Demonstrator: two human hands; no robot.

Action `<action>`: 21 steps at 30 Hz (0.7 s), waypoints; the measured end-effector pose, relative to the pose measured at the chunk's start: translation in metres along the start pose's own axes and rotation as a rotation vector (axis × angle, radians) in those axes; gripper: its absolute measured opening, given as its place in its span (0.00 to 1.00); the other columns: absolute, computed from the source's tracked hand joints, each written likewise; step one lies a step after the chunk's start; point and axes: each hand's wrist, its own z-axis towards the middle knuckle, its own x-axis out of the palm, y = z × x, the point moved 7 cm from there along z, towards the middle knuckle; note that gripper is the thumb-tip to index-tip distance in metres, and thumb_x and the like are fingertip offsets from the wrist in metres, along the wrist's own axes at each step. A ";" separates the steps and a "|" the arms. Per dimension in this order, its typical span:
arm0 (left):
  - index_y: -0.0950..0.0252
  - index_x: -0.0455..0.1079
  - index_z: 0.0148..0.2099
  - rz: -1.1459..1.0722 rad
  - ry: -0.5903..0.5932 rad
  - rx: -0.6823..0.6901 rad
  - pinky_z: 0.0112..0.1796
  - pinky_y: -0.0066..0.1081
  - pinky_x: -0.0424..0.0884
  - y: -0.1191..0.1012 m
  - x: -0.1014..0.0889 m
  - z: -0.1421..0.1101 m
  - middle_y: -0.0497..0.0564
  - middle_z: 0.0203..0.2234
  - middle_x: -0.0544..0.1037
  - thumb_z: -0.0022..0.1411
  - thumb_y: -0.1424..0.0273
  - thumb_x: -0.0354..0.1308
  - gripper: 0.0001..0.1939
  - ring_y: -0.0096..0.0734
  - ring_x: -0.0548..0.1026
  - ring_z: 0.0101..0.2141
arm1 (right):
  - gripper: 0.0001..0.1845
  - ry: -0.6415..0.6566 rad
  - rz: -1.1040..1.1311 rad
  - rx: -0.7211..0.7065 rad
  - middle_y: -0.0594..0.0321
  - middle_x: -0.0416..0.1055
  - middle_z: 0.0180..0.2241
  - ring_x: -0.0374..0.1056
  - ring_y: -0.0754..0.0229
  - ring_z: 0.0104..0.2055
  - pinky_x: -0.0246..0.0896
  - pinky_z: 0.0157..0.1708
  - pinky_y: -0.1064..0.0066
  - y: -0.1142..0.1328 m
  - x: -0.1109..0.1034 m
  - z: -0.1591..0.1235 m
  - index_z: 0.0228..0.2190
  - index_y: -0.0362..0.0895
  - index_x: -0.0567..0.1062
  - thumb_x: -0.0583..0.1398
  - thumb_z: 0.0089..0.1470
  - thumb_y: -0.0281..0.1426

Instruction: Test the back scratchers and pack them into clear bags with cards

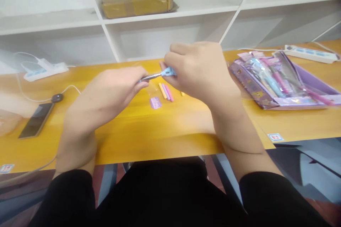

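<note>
Between my two hands runs a slim pen-like stick (153, 77) with a silver-grey shaft and a light blue end. My left hand (112, 88) pinches the silver part between thumb and fingertips. Around the light blue part, the fingers of my right hand (198, 71) are curled shut, so most of that end is hidden. Just beyond and below the hands, a few short yellow, purple and pink sticks (166, 92) lie on the yellow tabletop (160, 131). Beside them is a small purple printed card (155, 102), partly in a clear wrapper.
On the right stands a purple box (269, 104) full of wrapped pen-like items. A phone (36, 120), a round black object (57, 98) and a power strip (46, 71) with cables lie left. Another power strip (311, 54) is back right. A taped carton (137, 1) rests on the white shelf.
</note>
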 end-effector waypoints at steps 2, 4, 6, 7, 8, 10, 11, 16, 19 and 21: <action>0.54 0.79 0.53 0.018 0.000 0.006 0.34 0.39 0.70 -0.001 0.001 0.000 0.52 0.38 0.84 0.84 0.62 0.53 0.12 0.42 0.80 0.33 | 0.22 -0.006 -0.011 -0.007 0.62 0.65 0.28 0.42 0.61 0.26 0.34 0.31 0.60 -0.005 0.003 0.000 0.30 0.45 0.62 0.59 0.75 0.40; 0.55 0.80 0.53 0.051 -0.017 0.009 0.35 0.39 0.69 -0.002 -0.001 0.001 0.53 0.38 0.84 0.84 0.61 0.54 0.13 0.43 0.80 0.33 | 0.24 0.009 -0.032 -0.011 0.62 0.64 0.29 0.42 0.60 0.26 0.34 0.32 0.60 -0.009 0.005 -0.001 0.30 0.46 0.63 0.57 0.78 0.45; 0.54 0.80 0.52 0.083 -0.035 -0.011 0.36 0.38 0.70 -0.001 -0.003 0.003 0.52 0.38 0.85 0.83 0.60 0.54 0.13 0.44 0.82 0.35 | 0.26 0.029 -0.061 0.001 0.62 0.66 0.30 0.45 0.60 0.27 0.36 0.34 0.61 -0.011 0.003 0.000 0.31 0.46 0.64 0.54 0.80 0.48; 0.54 0.80 0.52 0.097 -0.033 -0.031 0.37 0.38 0.71 0.000 -0.003 0.005 0.52 0.39 0.85 0.83 0.60 0.54 0.13 0.44 0.82 0.36 | 0.26 0.050 -0.070 0.021 0.61 0.67 0.30 0.48 0.59 0.27 0.37 0.35 0.61 -0.012 0.001 0.001 0.32 0.46 0.65 0.53 0.80 0.48; 0.54 0.81 0.53 0.113 -0.023 -0.056 0.38 0.38 0.72 0.001 -0.003 0.007 0.52 0.40 0.86 0.84 0.60 0.54 0.13 0.44 0.83 0.37 | 0.26 0.085 -0.075 0.049 0.61 0.68 0.32 0.51 0.59 0.28 0.38 0.35 0.61 -0.013 0.000 0.002 0.32 0.46 0.66 0.52 0.81 0.48; 0.53 0.81 0.55 0.143 0.004 -0.113 0.41 0.37 0.73 0.005 -0.002 0.011 0.51 0.41 0.87 0.84 0.61 0.53 0.14 0.43 0.84 0.40 | 0.25 0.176 -0.093 0.105 0.59 0.72 0.35 0.58 0.58 0.31 0.42 0.37 0.60 -0.014 -0.002 0.003 0.34 0.46 0.69 0.51 0.82 0.47; 0.53 0.81 0.56 0.157 0.014 -0.141 0.42 0.38 0.74 0.007 -0.002 0.012 0.51 0.42 0.87 0.84 0.61 0.53 0.15 0.43 0.85 0.41 | 0.26 0.219 -0.110 0.127 0.59 0.74 0.37 0.60 0.57 0.33 0.43 0.38 0.60 -0.014 -0.003 0.004 0.35 0.47 0.69 0.50 0.83 0.48; 0.53 0.81 0.63 0.275 0.010 -0.241 0.47 0.38 0.74 0.020 -0.008 0.014 0.49 0.44 0.87 0.86 0.56 0.50 0.20 0.44 0.85 0.45 | 0.31 0.239 -0.185 0.173 0.57 0.76 0.44 0.60 0.53 0.37 0.49 0.44 0.58 -0.028 -0.012 0.010 0.35 0.48 0.67 0.43 0.84 0.52; 0.53 0.80 0.63 0.307 -0.001 -0.296 0.50 0.38 0.73 0.030 -0.018 0.009 0.48 0.45 0.87 0.87 0.50 0.45 0.25 0.42 0.83 0.45 | 0.31 0.203 -0.258 0.226 0.56 0.74 0.44 0.58 0.52 0.38 0.52 0.46 0.57 -0.052 -0.016 0.011 0.32 0.48 0.56 0.42 0.83 0.55; 0.52 0.81 0.63 0.316 -0.022 -0.342 0.53 0.40 0.73 0.040 -0.029 0.004 0.49 0.48 0.88 0.86 0.46 0.43 0.28 0.45 0.81 0.46 | 0.31 0.155 -0.349 0.259 0.56 0.70 0.41 0.53 0.52 0.36 0.52 0.46 0.57 -0.075 -0.022 0.009 0.32 0.48 0.47 0.39 0.82 0.57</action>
